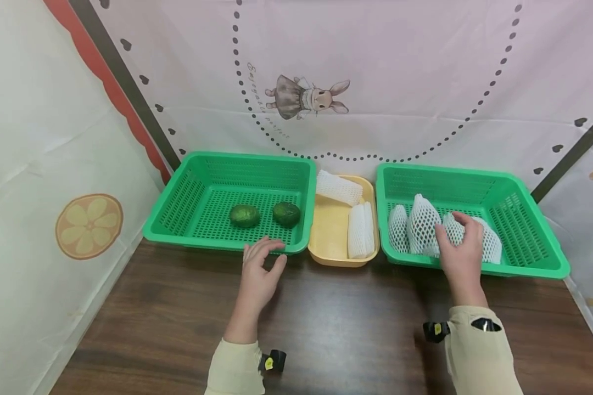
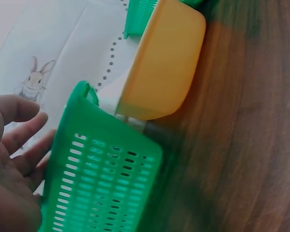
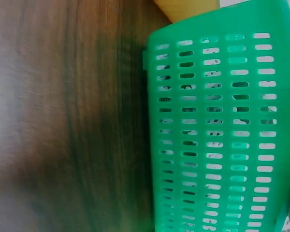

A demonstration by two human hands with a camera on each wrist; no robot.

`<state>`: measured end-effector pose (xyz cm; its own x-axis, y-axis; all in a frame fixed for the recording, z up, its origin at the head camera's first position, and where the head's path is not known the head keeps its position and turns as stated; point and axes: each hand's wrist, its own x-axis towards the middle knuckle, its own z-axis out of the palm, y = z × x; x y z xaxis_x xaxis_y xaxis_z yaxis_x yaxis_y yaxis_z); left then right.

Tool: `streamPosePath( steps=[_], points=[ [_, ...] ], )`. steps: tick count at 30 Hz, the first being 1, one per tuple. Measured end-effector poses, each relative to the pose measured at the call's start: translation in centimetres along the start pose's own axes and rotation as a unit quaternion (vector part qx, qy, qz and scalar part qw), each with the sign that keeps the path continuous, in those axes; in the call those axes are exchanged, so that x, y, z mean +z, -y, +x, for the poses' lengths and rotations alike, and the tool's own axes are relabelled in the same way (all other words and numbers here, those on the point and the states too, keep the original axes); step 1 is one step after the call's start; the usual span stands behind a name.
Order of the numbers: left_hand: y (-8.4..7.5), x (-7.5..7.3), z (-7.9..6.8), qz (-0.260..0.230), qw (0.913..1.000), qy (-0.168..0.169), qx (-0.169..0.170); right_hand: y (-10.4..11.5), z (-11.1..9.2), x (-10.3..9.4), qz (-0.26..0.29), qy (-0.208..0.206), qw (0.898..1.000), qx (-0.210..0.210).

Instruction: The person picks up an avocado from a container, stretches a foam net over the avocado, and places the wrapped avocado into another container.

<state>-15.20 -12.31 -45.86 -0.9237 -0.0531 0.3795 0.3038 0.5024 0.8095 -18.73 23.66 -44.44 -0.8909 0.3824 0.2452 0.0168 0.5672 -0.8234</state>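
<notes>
Patterned cloth point(image 1: 400, 66) hangs behind, running out of frame at top. Wood table point(image 1: 351, 329) in front, lower edge cut off.

Two green baskets on it: L basket point(image 1: 178, 240) and R basket point(image 1: 533, 271), w/ yellow tray point(image 1: 328, 233) btwn them. R wrist view is mostly R basket's slotted wall, so contents show only as white bits thru the slots.

Sleeves point(image 1: 481, 351) run off the bottom edge. L hand point(image 1: 259, 274) is at L basket's front rim, fingers loosely bent & apart from thumb, nothing grasped; contact w/ rim hard to tell. L wrist view cuts part of this hand off. R hand point(image 1: 462, 258) is over R basket's front side, thumb & index spread w/ a gap, no grasp visible; other fingers mostly hidden, can't tell if any touch the nets below. R wrist cam gets just a blurry sliver of it at the edge.

Netted pieces point(image 1: 421, 222), at least 4, lie in R basket; one's partly behind R hand, contents hard to make out thru mesh. Flat white net sleeves point(image 1: 362, 230) lie in yellow tray, overlapping, so exact no. unclear. Smaller: 2 dark green avocados point(image 1: 244, 216), bare, apart, in L basket. Black wrist cams point(image 1: 436, 332) sit on both cuffs.
</notes>
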Motion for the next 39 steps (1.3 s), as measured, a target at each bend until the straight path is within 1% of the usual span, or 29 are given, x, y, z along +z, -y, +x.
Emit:
streamPosePath(
  steps=[1, 3, 6, 8, 10, 13, 17, 19, 21, 22, 24, 26, 28, 29, 31, 34, 37, 39],
  points=[
    [-0.1, -0.1, 0.0, 0.003, 0.9999, 0.008, -0.007, -0.1, -0.4, 0.0, 0.021, -0.029, 0.999, -0.016],
    [-0.4, -0.4, 0.1, 0.011, 0.9993, 0.026, -0.024, -0.2, -1.3, 0.1, 0.053, -0.081, 0.994, -0.048],
    [-1.0, -1.1, 0.6, 0.026, 0.9968, 0.051, -0.056, 0.1, -2.7, 0.4, 0.092, -0.143, 0.981, -0.09],
    [-1.2, -1.8, 1.3, 0.032, 0.9952, 0.058, -0.073, 0.7, -3.5, 0.9, 0.127, -0.171, 0.972, -0.102],
    [-1.2, -2.7, 2.3, 0.037, 0.9937, 0.062, -0.086, 1.5, -4.2, 1.3, 0.157, -0.185, 0.964, -0.104],
    [-0.8, -4.4, 4.3, 0.044, 0.9923, 0.062, -0.098, 2.8, -5.2, 1.9, 0.192, -0.188, 0.959, -0.088],
    [0.2, -6.9, 7.5, 0.093, 0.9863, 0.07, -0.117, 4.9, -6.4, 2.1, 0.235, -0.177, 0.954, -0.063],
    [0.9, -7.7, 9.1, 0.129, 0.9799, 0.08, -0.13, 5.7, -6.9, 2.0, 0.255, -0.174, 0.95, -0.054],
    [1.7, -8.1, 10.5, 0.166, 0.9705, 0.1, -0.144, 6.1, -7.2, 1.9, 0.271, -0.17, 0.947, -0.046],
    [2.1, -8.2, 11.1, 0.183, 0.9649, 0.114, -0.15, 6.0, -7.3, 1.9, 0.274, -0.168, 0.946, -0.042],
    [2.8, -8.2, 12.2, 0.215, 0.9503, 0.15, -0.168, 5.4, -7.3, 2.1, 0.28, -0.165, 0.945, -0.031],
    [3.8, -7.9, 13.0, 0.24, 0.9333, 0.192, -0.186, 4.6, -7.2, 2.4, 0.285, -0.162, 0.944, -0.022],
    [4.7, -7.5, 13.6, 0.254, 0.9186, 0.227, -0.2, 4.0, -7.1, 2.6, 0.287, -0.159, 0.944, -0.017],
    [5.2, -7.2, 13.8, 0.257, 0.913, 0.243, -0.204, 3.9, -7.1, 2.6, 0.293, -0.156, 0.943, -0.015],
    [6.0, -6.8, 13.9, 0.256, 0.9067, 0.263, -0.208, 3.9, -7.3, 2.5, 0.298, -0.152, 0.942, -0.015],
    [7.1, -6.3, 13.9, 0.252, 0.9022, 0.283, -0.206, 4.5, -7.5, 2.3, 0.304, -0.148, 0.941, -0.021],
    [8.1, -5.8, 13.8, 0.257, 0.8973, 0.295, -0.204, 4.5, -7.5, 2.2, 0.314, -0.147, 0.938, -0.024],
    [8.5, -5.4, 13.8, 0.261, 0.8956, 0.297, -0.204, 3.9, -7.4, 2.3, 0.317, -0.148, 0.937, -0.024]
  ],
)
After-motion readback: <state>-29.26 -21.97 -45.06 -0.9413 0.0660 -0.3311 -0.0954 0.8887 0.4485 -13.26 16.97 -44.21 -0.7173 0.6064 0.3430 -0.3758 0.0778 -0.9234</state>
